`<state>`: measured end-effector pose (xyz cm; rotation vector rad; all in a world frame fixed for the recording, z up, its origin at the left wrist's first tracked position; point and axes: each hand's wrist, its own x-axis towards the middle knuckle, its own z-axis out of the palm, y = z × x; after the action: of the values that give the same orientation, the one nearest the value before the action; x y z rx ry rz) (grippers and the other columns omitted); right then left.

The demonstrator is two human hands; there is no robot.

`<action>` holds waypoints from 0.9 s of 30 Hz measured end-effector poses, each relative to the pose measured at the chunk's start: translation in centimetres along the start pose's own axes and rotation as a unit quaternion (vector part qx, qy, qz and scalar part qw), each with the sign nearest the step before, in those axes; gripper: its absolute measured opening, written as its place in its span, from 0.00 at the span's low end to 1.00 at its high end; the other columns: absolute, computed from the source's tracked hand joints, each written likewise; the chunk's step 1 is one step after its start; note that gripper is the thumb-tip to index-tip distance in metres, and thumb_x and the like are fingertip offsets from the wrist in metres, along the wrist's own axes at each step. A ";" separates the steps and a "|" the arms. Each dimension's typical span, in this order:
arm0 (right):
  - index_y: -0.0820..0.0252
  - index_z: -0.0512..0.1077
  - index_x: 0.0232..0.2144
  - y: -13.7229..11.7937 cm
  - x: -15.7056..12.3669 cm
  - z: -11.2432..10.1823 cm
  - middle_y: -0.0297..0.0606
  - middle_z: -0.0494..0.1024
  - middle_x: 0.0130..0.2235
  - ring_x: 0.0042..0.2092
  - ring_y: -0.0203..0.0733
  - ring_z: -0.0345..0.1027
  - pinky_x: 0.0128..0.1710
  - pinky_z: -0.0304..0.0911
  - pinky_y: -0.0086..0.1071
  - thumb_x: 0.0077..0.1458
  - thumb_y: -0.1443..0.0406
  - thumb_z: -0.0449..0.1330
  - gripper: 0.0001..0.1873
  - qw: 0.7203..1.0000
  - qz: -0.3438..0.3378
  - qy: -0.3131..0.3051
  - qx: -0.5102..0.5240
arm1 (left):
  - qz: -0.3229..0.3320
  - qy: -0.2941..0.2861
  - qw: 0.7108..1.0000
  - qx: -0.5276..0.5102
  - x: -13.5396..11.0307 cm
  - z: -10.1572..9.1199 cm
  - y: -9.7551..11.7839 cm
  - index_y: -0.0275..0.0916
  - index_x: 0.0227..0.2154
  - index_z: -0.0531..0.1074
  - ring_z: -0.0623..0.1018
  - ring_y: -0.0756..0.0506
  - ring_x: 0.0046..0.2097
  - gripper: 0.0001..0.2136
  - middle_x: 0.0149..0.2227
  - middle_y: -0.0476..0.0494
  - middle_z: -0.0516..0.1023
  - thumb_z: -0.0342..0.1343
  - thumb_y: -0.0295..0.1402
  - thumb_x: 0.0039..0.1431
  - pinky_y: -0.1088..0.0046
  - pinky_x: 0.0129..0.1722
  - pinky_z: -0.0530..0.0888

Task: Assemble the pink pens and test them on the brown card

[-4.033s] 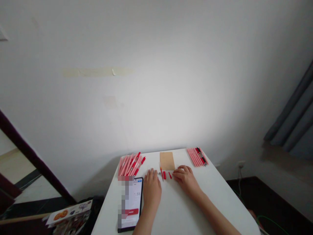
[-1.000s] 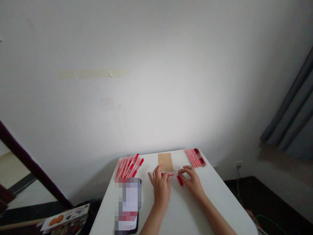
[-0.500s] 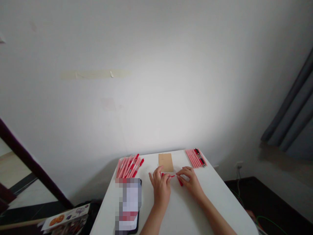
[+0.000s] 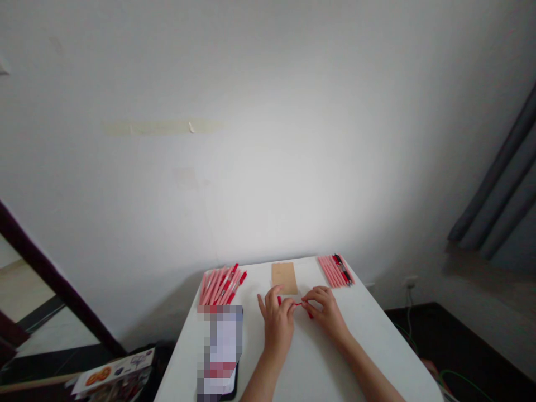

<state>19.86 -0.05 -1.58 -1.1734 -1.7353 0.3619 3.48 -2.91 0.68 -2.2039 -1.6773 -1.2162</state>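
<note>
My left hand is closed in a pinch on a thin red rod that looks like a pen refill. A red pen part shows beside its raised fingers. My right hand is closed too, its fingertips at the rod's right end. A red pen piece sticks out below its thumb and finger; the fingers partly hide it. Just beyond my hands lies a flat tan card.
A loose pile of pink and red pens lies at the table's back left. Neatly lined pink, red and black pens are at the back right. A partly blurred phone rests on the white table, left of my arm. The wall stands behind.
My left hand has shifted slightly right, and the thin red rod now meets my right fingertips. The gap between my hands has narrowed.
</note>
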 end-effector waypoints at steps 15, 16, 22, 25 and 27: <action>0.52 0.79 0.27 -0.7 0.1 -0.2 0.41 0.77 0.35 0.45 0.48 0.64 0.48 0.58 0.41 0.53 0.51 0.59 0.15 1.000 0.020 -0.010 0.000 | -0.035 -0.029 0.999 -0.003 0.0 0.0 0.0 0.45 0.29 0.76 0.66 0.41 0.56 0.09 0.51 0.43 0.69 0.51 0.30 0.58 0.37 0.59 0.53; 0.52 0.79 0.26 -0.7 0.1 -0.2 0.41 0.77 0.35 0.45 0.48 0.64 0.48 0.58 0.42 0.54 0.51 0.58 0.16 1.000 0.022 -0.010 -0.002 | -0.031 -0.031 0.999 -0.005 0.1 0.1 0.0 0.44 0.29 0.76 0.66 0.41 0.56 0.09 0.51 0.43 0.69 0.51 0.30 0.58 0.37 0.59 0.53; 0.53 0.78 0.25 -0.3 0.0 0.0 0.42 0.77 0.35 0.45 0.47 0.64 0.49 0.58 0.41 0.54 0.51 0.58 0.17 1.000 0.024 -0.008 -0.009 | -0.025 -0.024 0.999 -0.012 0.1 -0.1 0.1 0.44 0.30 0.76 0.67 0.41 0.55 0.07 0.50 0.43 0.69 0.52 0.29 0.56 0.38 0.59 0.55; 0.53 0.78 0.25 -0.3 0.0 0.0 0.42 0.77 0.34 0.44 0.47 0.64 0.48 0.58 0.41 0.54 0.51 0.58 0.16 1.000 0.019 -0.003 -0.007 | -0.026 -0.020 0.999 -0.022 0.1 0.0 0.0 0.44 0.30 0.76 0.67 0.41 0.55 0.07 0.50 0.43 0.69 0.53 0.30 0.56 0.38 0.59 0.55; 0.53 0.78 0.24 -0.3 0.0 0.0 0.42 0.77 0.34 0.44 0.48 0.64 0.48 0.58 0.41 0.54 0.52 0.59 0.16 1.000 0.018 0.000 -0.008 | -0.026 -0.018 0.999 -0.026 0.0 0.0 -0.2 0.45 0.30 0.76 0.67 0.41 0.55 0.07 0.50 0.43 0.69 0.53 0.31 0.56 0.39 0.59 0.55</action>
<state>19.70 -0.18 -1.32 -1.2173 -1.7207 0.3711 3.36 -2.79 0.64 -2.2384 -1.7477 -1.2538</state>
